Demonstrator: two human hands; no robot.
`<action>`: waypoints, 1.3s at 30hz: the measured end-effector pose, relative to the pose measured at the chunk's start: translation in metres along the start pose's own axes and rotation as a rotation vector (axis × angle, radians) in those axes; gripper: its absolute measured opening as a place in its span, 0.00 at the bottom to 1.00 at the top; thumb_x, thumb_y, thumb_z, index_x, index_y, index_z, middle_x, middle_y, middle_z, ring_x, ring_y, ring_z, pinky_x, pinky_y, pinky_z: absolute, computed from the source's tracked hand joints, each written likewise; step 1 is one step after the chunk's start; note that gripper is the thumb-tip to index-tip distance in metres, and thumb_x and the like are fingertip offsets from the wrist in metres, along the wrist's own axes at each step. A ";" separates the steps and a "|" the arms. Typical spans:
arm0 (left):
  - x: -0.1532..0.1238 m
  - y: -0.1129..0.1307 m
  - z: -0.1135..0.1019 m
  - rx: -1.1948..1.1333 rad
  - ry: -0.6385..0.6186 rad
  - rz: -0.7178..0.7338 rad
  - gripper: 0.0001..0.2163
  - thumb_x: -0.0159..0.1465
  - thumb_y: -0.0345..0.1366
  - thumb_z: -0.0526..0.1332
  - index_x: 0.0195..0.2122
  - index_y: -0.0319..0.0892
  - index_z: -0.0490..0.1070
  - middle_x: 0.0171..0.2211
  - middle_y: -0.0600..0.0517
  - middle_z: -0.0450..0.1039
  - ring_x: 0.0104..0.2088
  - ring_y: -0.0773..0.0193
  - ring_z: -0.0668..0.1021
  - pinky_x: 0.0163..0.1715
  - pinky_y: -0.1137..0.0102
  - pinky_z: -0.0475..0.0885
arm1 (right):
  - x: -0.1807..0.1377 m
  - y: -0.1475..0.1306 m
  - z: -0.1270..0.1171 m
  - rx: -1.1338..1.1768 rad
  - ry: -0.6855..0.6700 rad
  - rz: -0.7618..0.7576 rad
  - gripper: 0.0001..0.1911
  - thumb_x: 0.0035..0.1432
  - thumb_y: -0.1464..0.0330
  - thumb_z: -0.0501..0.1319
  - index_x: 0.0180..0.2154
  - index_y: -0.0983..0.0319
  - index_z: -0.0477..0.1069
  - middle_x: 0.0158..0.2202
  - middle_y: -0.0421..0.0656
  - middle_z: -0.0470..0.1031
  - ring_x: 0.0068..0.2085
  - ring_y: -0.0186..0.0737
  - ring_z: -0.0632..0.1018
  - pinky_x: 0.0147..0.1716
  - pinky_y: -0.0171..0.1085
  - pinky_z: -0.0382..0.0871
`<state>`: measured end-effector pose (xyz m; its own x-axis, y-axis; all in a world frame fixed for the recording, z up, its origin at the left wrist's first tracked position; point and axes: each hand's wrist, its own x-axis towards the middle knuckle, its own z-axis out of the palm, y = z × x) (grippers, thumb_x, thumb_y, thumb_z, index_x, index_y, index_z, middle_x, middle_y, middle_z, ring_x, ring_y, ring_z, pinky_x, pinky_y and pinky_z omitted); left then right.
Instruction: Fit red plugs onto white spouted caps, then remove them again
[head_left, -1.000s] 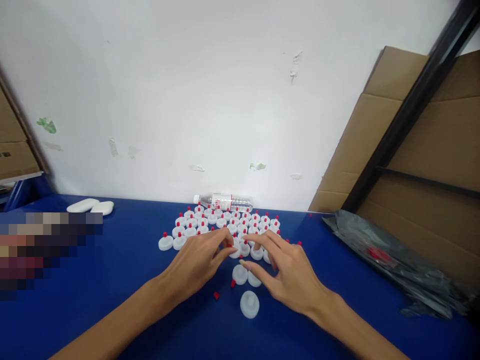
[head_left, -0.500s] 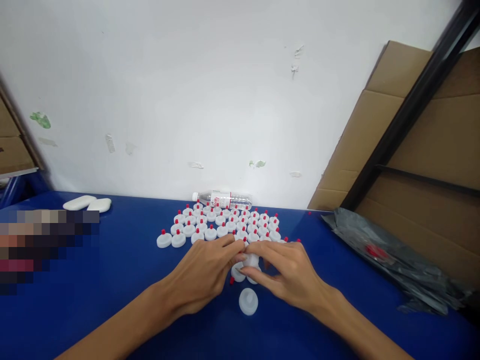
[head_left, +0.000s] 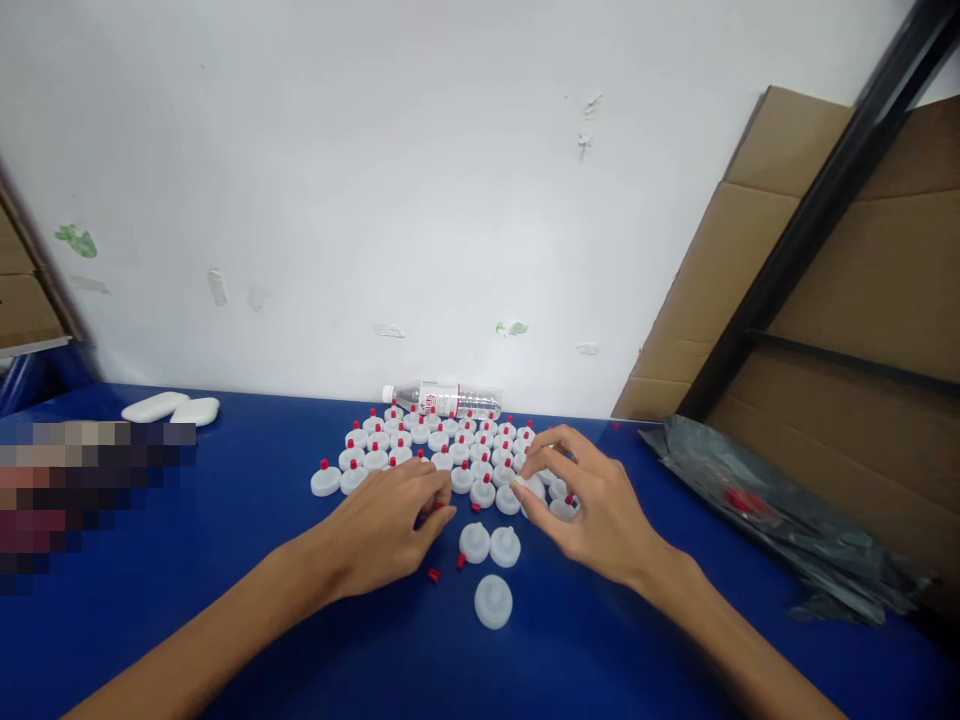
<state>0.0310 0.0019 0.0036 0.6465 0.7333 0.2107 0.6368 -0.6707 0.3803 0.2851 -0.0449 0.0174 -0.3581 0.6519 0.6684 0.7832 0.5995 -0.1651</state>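
My left hand (head_left: 394,515) is closed in a pinch, with a bit of a small red cap (head_left: 439,507) showing at its fingertips. Thumb and fingers of my right hand (head_left: 589,505) are closed on a white round lid (head_left: 533,492) at the right front of the rows. Between the hands lie two white lids without red caps, one a nozzle lid (head_left: 505,547). Nearer to me is another bare lid (head_left: 493,602). Loose red caps (head_left: 434,576) lie beside them. Behind my hands, several white lids with red caps (head_left: 483,490) stand in close rows, partly hidden.
A clear plastic bottle (head_left: 457,400) lies on its side along the wall. Two white rounded objects (head_left: 195,411) rest at the left of the blue table (head_left: 247,520). To the right are a grey plastic bag (head_left: 772,520) and cardboard (head_left: 712,270) behind a black frame.
My hands have moved apart. The right hand has carried a lid right and away from me, to the rows; the left has drawn back left, uncovering bare lids and loose red caps.
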 end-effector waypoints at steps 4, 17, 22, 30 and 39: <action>-0.004 0.005 0.006 0.045 -0.066 0.075 0.04 0.66 0.36 0.58 0.34 0.44 0.68 0.34 0.52 0.70 0.35 0.61 0.71 0.31 0.68 0.59 | 0.000 -0.004 -0.008 -0.020 -0.266 -0.009 0.01 0.60 0.69 0.60 0.35 0.58 0.69 0.29 0.36 0.70 0.26 0.32 0.67 0.27 0.35 0.56; -0.004 0.012 0.000 0.083 -0.130 0.064 0.03 0.66 0.34 0.58 0.35 0.44 0.69 0.33 0.52 0.71 0.33 0.61 0.73 0.30 0.68 0.60 | 0.002 -0.008 -0.018 -0.070 -0.540 0.046 0.05 0.56 0.71 0.59 0.29 0.58 0.66 0.21 0.34 0.72 0.22 0.32 0.68 0.25 0.35 0.51; -0.004 0.012 0.000 0.072 -0.135 0.070 0.03 0.66 0.34 0.58 0.35 0.44 0.69 0.33 0.53 0.72 0.32 0.61 0.73 0.30 0.69 0.60 | 0.003 -0.007 -0.015 -0.089 -0.546 0.041 0.12 0.63 0.66 0.59 0.26 0.59 0.67 0.23 0.36 0.75 0.24 0.33 0.72 0.27 0.35 0.53; -0.003 0.009 0.004 0.163 -0.063 0.088 0.11 0.73 0.37 0.49 0.38 0.43 0.69 0.35 0.50 0.73 0.33 0.61 0.74 0.31 0.68 0.60 | 0.005 0.012 -0.008 -0.298 -0.394 0.196 0.16 0.68 0.57 0.57 0.36 0.58 0.78 0.26 0.41 0.79 0.24 0.38 0.76 0.25 0.36 0.53; 0.000 0.006 0.005 0.207 0.083 0.075 0.14 0.74 0.36 0.45 0.36 0.43 0.68 0.32 0.51 0.71 0.31 0.61 0.72 0.29 0.67 0.58 | 0.005 0.017 -0.010 -0.140 -0.321 0.167 0.13 0.68 0.57 0.58 0.35 0.58 0.71 0.29 0.38 0.79 0.27 0.37 0.78 0.25 0.34 0.59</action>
<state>0.0372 -0.0030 0.0012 0.6640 0.6815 0.3078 0.6665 -0.7259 0.1696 0.3022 -0.0361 0.0249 -0.3430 0.8607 0.3762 0.8981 0.4179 -0.1373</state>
